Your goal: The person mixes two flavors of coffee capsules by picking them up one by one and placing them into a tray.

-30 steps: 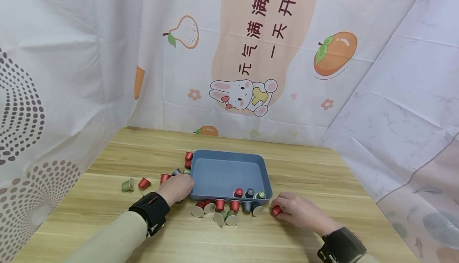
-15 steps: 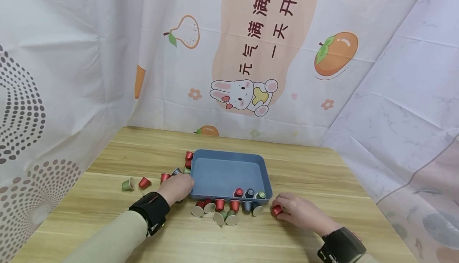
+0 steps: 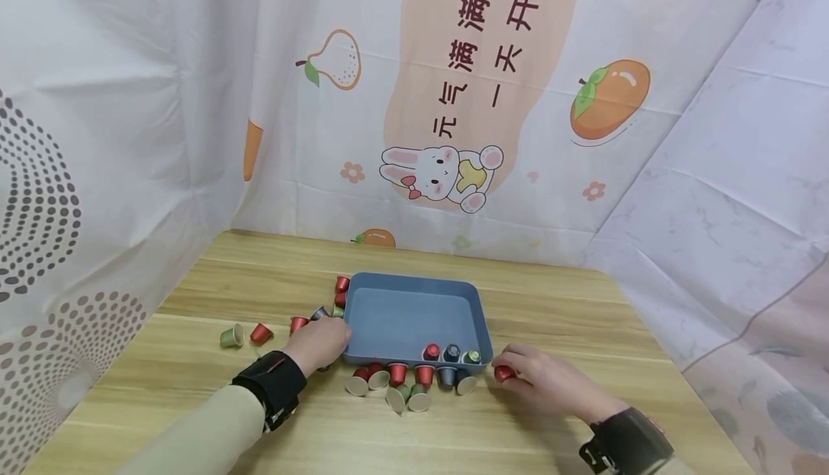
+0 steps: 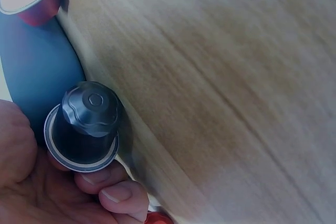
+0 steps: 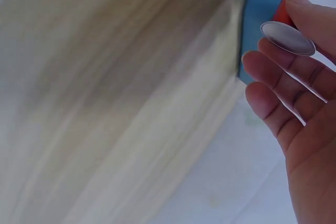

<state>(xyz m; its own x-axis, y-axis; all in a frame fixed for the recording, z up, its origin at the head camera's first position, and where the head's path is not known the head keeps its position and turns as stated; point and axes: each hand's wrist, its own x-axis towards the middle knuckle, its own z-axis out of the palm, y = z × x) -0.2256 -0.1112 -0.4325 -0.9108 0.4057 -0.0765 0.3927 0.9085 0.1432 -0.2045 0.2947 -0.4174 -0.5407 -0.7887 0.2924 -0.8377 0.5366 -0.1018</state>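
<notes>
Right grip (image 3: 539, 381) pinches a red capsule (image 3: 504, 373) thumb-to-finger, lid (image 5: 287, 39) tilted palmward. Blue tray (image 3: 404, 320) lies just left of that grip, near right-hand corner closest. Left grip (image 3: 320, 342), beside the tray's opposite end, holds a dark capsule (image 4: 90, 121).

A red capsule (image 5: 286, 34) with a smooth silvery lid is pinched, tilted, in the right hand (image 3: 542, 380), just beside the blue tray's (image 3: 401, 320) near right corner; a glossy dark capsule (image 4: 90, 113) (fluted narrow end facing the wrist camera) is gripped at its wide rim by the left hand (image 3: 319, 343), near the tray's near left corner; the tray lies flat on the table (image 3: 550, 302), its long far side near the table's far edge.
</notes>
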